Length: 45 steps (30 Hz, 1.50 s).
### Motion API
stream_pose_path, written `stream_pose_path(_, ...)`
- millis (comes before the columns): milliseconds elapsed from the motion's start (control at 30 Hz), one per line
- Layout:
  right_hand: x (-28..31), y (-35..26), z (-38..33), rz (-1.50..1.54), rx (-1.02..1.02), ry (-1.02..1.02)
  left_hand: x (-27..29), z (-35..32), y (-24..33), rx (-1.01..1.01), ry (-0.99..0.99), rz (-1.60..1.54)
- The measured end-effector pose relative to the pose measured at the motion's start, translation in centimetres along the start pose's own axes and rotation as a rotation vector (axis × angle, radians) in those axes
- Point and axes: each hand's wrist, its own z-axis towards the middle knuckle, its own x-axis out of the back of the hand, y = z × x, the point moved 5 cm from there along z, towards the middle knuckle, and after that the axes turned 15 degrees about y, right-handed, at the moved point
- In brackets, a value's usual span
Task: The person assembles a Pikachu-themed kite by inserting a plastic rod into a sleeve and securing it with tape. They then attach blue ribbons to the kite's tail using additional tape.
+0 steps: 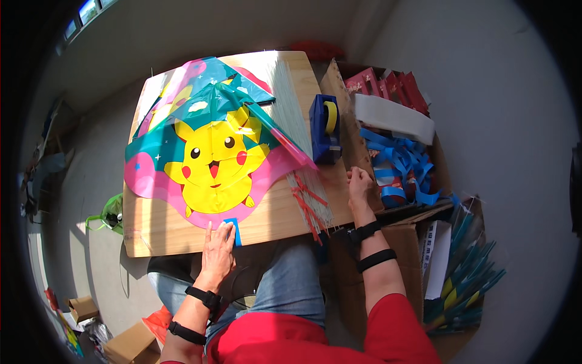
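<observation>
A thin sheet kite (213, 173) lies spread on the wooden table, printed with a yellow cartoon figure on green and pink. My left hand (217, 252) is at its near edge, fingers stretched out and resting beside a short blue strip (233, 230) that overlaps the pink rim. My right hand (360, 183) is raised by the carton's near-left side, to the right of the table. Its fingers are curled together; whether they hold anything small is hidden. Another similar sheet (193, 74) lies folded behind the first one.
Thin pale rods (284, 91) lie along the table's right side, with red strips (309, 209) across their near end. A blue tape dispenser (326, 130) stands beside them. The carton (441, 161) holds blue ribbons (403, 162), a white roll (394, 117) and red packets (397, 88).
</observation>
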Motion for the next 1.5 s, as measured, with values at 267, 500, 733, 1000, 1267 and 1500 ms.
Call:
stream_pose_path(267,-3.0,-6.0,0.3,-0.104,-0.019,-0.235,0.9,-0.1,0.0,0.032,-0.037,-0.011)
stream_pose_path(500,-3.9,-4.3,-0.4,0.006,0.221,-0.285,0.7,-0.2,0.2,0.057,-0.003,-0.024)
stream_pose_path(733,-2.4,-4.3,-3.8,0.098,0.168,-0.190,0.9,-0.2,0.0,0.074,-0.005,-0.016)
stream_pose_path(1000,-6.7,-7.6,-23.4,0.076,-0.638,-1.111,0.7,-0.4,-0.3,0.068,0.009,-0.011)
stream_pose_path(1267,-12.3,-1.9,-28.1,-0.001,-0.849,-1.111,0.1,-0.4,-0.1,0.079,0.015,-0.043)
stream_pose_path(1500,-13.2,-0.8,-28.2,-0.090,-0.798,-1.080,-0.2,-1.0,-0.6,0.132,0.077,-0.158)
